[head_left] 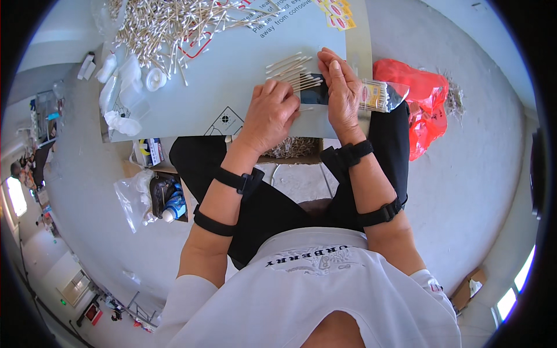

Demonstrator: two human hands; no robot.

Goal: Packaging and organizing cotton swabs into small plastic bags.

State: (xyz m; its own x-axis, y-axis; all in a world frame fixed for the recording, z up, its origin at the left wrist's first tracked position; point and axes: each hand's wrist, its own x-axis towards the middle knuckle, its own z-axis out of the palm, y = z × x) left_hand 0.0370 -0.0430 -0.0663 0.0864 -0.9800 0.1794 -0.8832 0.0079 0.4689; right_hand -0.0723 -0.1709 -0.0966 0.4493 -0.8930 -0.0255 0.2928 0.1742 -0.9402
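Note:
My left hand (270, 113) is closed with bent fingers at the near ends of a small row of cotton swabs (290, 68) on the table. Some swabs stick out from under its fingers to the right, over a dark patch (314, 91). Upright beside their white tips stands my right hand (342, 93), fingers stretched out and palm turned left. Just right of its wrist, at the table's edge, lies a clear packet of cotton swabs (376, 95) with a yellow label. A large loose heap of cotton swabs (168, 32) covers the far left of the table.
Clear plastic pieces (132, 87) and a white ring-shaped piece (155, 79) lie at the table's left. Yellow labels (337, 13) are at the far right. A red plastic bag (426, 95) rests beyond the right edge. Under the table's front edge is an open box (293, 149) of swabs.

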